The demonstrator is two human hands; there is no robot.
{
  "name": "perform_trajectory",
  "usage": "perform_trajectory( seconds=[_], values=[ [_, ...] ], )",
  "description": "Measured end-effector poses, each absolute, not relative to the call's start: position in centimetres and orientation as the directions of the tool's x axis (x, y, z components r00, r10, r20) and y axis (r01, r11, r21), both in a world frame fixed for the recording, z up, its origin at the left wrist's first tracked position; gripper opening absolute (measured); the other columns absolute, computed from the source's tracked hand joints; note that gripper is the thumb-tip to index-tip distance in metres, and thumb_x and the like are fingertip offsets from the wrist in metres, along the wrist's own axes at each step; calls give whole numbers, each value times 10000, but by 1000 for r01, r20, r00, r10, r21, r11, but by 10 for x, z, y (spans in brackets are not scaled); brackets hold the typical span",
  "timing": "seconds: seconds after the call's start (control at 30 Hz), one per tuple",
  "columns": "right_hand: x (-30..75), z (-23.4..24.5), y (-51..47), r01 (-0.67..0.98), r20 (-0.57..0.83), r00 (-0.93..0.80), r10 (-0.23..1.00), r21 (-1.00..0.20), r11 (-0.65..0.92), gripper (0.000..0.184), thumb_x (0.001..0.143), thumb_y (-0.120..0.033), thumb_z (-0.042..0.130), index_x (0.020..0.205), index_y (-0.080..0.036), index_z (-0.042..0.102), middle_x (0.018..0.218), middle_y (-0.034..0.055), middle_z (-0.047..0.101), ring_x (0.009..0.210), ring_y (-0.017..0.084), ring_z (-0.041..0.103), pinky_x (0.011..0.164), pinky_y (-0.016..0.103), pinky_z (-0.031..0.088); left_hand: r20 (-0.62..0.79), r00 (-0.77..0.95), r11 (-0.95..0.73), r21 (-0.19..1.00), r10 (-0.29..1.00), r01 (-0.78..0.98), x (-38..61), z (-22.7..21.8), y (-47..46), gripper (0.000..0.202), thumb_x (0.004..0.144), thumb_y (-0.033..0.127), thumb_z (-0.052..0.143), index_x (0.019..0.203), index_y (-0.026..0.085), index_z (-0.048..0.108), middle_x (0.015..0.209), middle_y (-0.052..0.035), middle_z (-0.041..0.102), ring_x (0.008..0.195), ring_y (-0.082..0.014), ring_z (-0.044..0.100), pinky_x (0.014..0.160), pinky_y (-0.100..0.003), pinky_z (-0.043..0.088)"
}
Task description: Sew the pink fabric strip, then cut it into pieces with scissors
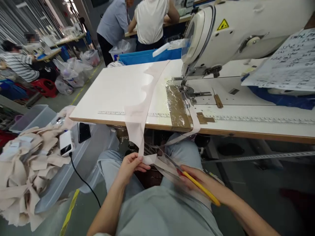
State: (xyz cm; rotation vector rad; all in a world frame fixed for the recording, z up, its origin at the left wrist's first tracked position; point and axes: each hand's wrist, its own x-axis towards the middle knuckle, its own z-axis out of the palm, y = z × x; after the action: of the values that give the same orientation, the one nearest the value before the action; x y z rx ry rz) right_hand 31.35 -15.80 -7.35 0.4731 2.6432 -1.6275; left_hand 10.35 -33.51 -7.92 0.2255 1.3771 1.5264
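Observation:
My left hand [133, 165] pinches the lower end of a pale pink fabric piece [144, 108] between thumb and fingers, above my lap. The rest of that piece runs up over the table edge and lies on the white top, with scalloped cuts along its left side. In my right hand [194, 180], slightly blurred, is a pair of scissors [197, 185] with yellow handles. Their blades point up and left toward the fabric by my left hand. A narrow pale strip [194, 123] hangs from the sewing machine [209, 42] and loops down toward my lap.
A plastic bin [81, 157] heaped with beige fabric pieces [22, 164] stands at left, with a white power bank [66, 142] and a black phone [84, 131] on it. A wooden-handled tool [218, 100] lies on the table [105, 88]. Other people are at work behind.

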Motion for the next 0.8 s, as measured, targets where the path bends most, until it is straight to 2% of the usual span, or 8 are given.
perform_trajectory(
  seconds=[0.03,0.13,0.27,0.4,0.53,0.7,0.8],
  values=[
    [304,-72,-158,265,-214,-963,166,-875,406,441,890,-597,494,698,-199,489,651,-17,483,573,139,461,495,246,406,-478,-451,195,818,754,-541,103,-80,-337,454,641,501,792,784,123,586,666,-103,718,620,-210,702,563,-247,534],
    [275,-73,-152,264,-290,-957,14,-849,457,475,866,-617,487,651,-201,410,647,-23,416,592,132,395,510,240,347,-492,-432,227,816,756,-532,103,-79,-343,433,671,495,774,803,119,605,710,-113,730,657,-217,709,589,-260,543],
    [254,-76,-144,269,-354,-932,-74,-814,515,476,845,-640,468,676,-200,399,655,-30,412,591,121,374,521,234,318,-492,-406,247,817,770,-521,104,-79,-346,397,714,474,749,822,115,617,755,-124,738,707,-214,715,617,-250,543],
    [243,-72,-142,246,-378,-916,-136,-795,554,511,832,-678,447,659,-204,370,618,-39,377,558,111,338,491,230,276,-499,-384,261,810,777,-524,103,-83,-347,393,738,476,727,844,113,622,712,-116,732,672,-206,709,612,-252,538],
    [236,-67,-144,211,-366,-922,-124,-746,632,514,824,-678,451,644,-209,344,582,-44,365,530,110,336,482,234,250,-501,-389,255,807,773,-532,103,-85,-347,415,717,495,737,829,114,617,661,-102,719,639,-209,703,595,-256,535],
    [237,-68,-150,190,-307,-952,-1,-591,784,506,811,-671,503,645,-214,361,551,-28,430,498,126,377,477,250,211,-513,-411,260,807,753,-530,104,-83,-347,448,672,522,760,798,118,613,634,-96,709,612,-218,698,586,-271,539],
    [240,-70,-153,182,-266,-963,36,-549,816,512,821,-676,486,633,-214,366,544,-15,460,483,129,374,476,254,195,-517,-411,269,808,751,-525,103,-81,-346,452,666,524,763,802,117,622,661,-105,719,616,-215,699,584,-268,542]
  ],
)
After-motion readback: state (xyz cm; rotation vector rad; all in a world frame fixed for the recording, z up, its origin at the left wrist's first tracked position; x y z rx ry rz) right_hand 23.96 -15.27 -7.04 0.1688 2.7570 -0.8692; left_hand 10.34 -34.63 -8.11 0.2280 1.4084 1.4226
